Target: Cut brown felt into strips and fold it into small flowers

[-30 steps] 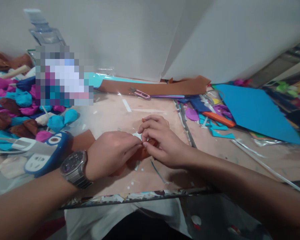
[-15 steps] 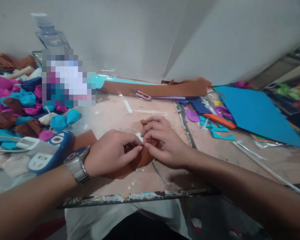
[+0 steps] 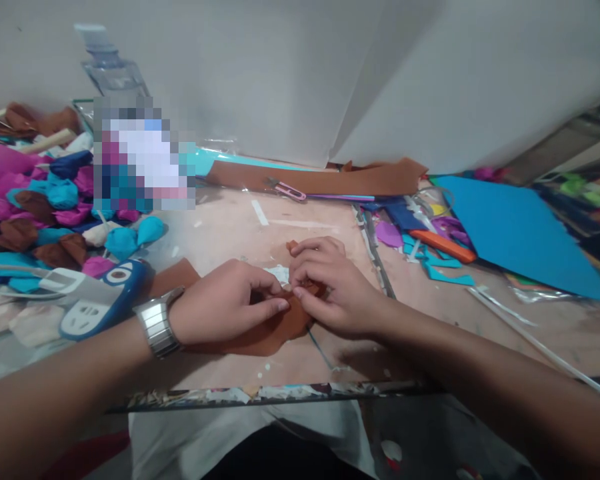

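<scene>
A strip of brown crepe-like paper [image 3: 260, 337] lies across the table under my hands, its far part passing beneath my left wrist. My left hand [image 3: 225, 300], with a metal-banded watch above it, pinches the strip's upper edge between thumb and forefinger. Right beside it my right hand [image 3: 330, 283] is curled, its thumb and fingers closed on the gathered end of the same paper. A small brown tuft [image 3: 292, 247] sticks out past the right fingertips. Behind the fingers a small white piece [image 3: 280, 275] shows; I cannot make out what it is.
Paper-wrapped balls in blue, pink and brown [image 3: 63, 193] pile up at the left, near a blue-and-white power strip [image 3: 100, 300]. Pink thread snips [image 3: 290, 192] rest on a brown sheet [image 3: 320, 179] at the back. An orange cutter [image 3: 443, 245] and a blue sheet [image 3: 520, 233] are at right.
My left hand has turned and its thumb has come apart from the forefinger's side, showing more of the brown paper below. My right hand stays curled at the gathered end. The view has shifted slightly.
</scene>
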